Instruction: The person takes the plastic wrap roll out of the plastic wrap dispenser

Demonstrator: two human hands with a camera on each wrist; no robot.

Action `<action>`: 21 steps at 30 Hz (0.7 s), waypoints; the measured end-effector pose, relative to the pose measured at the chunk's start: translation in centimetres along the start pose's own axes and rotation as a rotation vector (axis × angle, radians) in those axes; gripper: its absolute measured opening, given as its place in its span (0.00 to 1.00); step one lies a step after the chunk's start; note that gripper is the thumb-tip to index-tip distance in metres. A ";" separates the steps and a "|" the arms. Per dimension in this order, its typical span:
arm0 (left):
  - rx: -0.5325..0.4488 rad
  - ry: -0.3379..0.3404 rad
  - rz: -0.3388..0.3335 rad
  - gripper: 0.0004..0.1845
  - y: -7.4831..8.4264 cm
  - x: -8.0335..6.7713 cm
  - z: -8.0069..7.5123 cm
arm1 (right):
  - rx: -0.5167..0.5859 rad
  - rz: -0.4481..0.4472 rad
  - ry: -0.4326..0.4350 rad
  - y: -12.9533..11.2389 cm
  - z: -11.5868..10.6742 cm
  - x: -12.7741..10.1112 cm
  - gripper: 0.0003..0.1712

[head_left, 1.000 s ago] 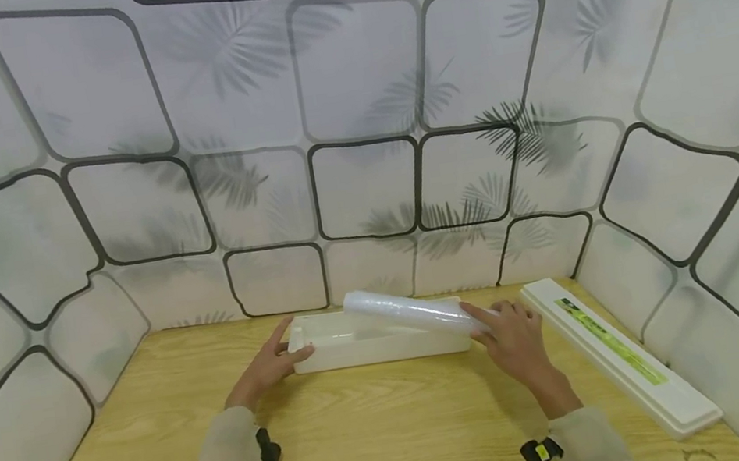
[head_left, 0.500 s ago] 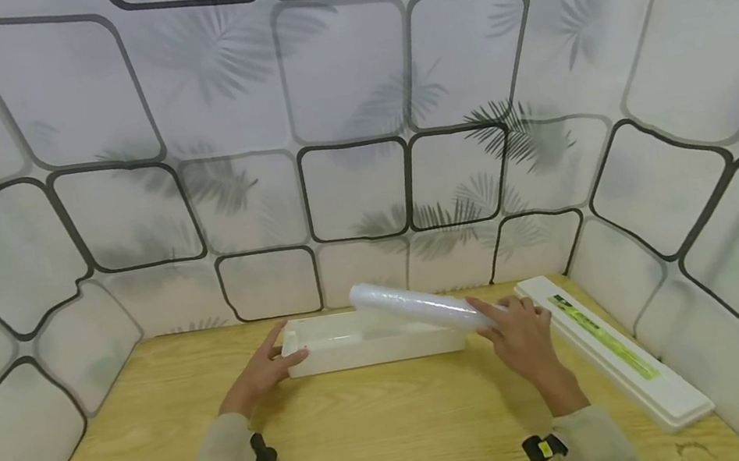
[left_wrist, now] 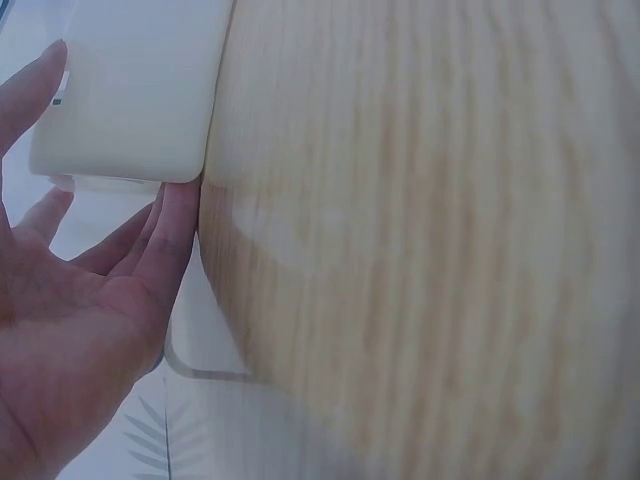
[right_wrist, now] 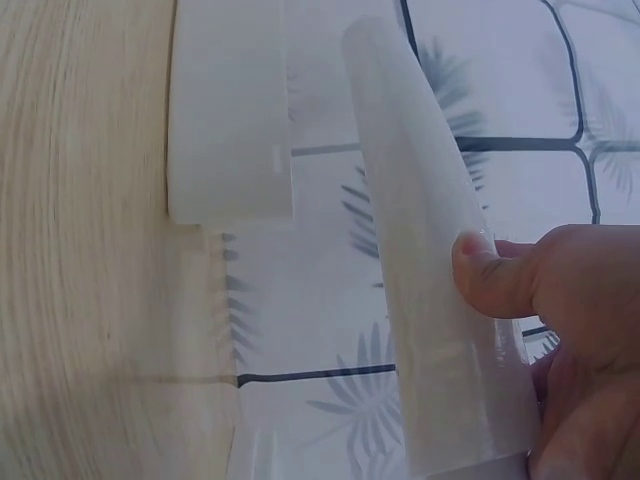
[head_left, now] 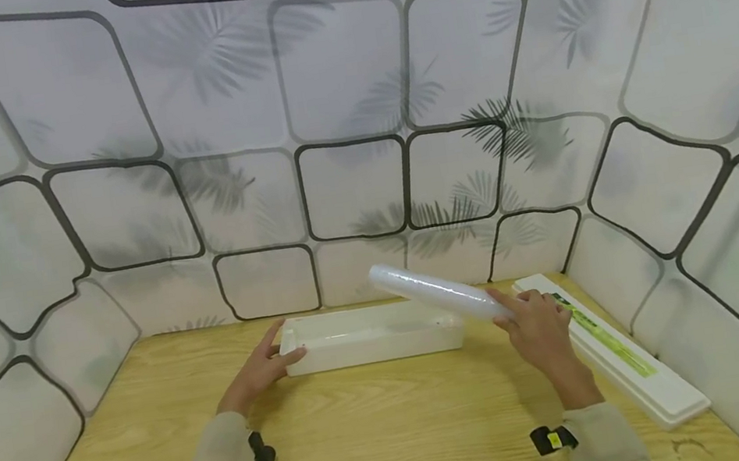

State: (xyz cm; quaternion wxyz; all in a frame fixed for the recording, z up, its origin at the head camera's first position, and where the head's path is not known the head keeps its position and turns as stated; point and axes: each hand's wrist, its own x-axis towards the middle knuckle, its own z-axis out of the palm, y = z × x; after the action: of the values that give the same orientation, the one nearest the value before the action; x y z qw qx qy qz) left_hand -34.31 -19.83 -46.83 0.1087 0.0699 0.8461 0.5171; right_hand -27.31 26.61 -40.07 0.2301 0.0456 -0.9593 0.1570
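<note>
A long white plastic box [head_left: 374, 350] stands open-topped near the back of the wooden table. My left hand [head_left: 260, 369] grips its left end, thumb on the front wall and fingers around the end; the left wrist view shows the box corner [left_wrist: 135, 110] between thumb and fingers. My right hand [head_left: 538, 329] holds a roll of clear plastic wrap [head_left: 436, 289] by its right end. The roll slants up to the left above the box's right part, apart from it. In the right wrist view, the thumb presses along the roll [right_wrist: 415, 220].
A long white lid [head_left: 609, 346] with a green label lies slantwise on the table at the right, beside my right hand. Patterned cloth walls [head_left: 356, 185] close off the back and both sides of the wooden table [head_left: 384, 433].
My right hand has lifted the roll of plastic wrap up and to the right, out of the box. My left hand keeps its hold on the box end.
</note>
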 end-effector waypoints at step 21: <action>-0.025 0.000 -0.016 0.53 -0.2 0.2 0.2 | 0.000 0.168 -0.107 2.8 -1.8 -0.1 0.30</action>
State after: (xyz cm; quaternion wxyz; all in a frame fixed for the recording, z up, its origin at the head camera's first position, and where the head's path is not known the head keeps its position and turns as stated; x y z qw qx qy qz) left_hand -34.49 -19.68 -47.10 0.1136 0.0620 0.8401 0.5268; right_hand -26.94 29.83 -39.37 0.1647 -0.0267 -0.9707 0.1730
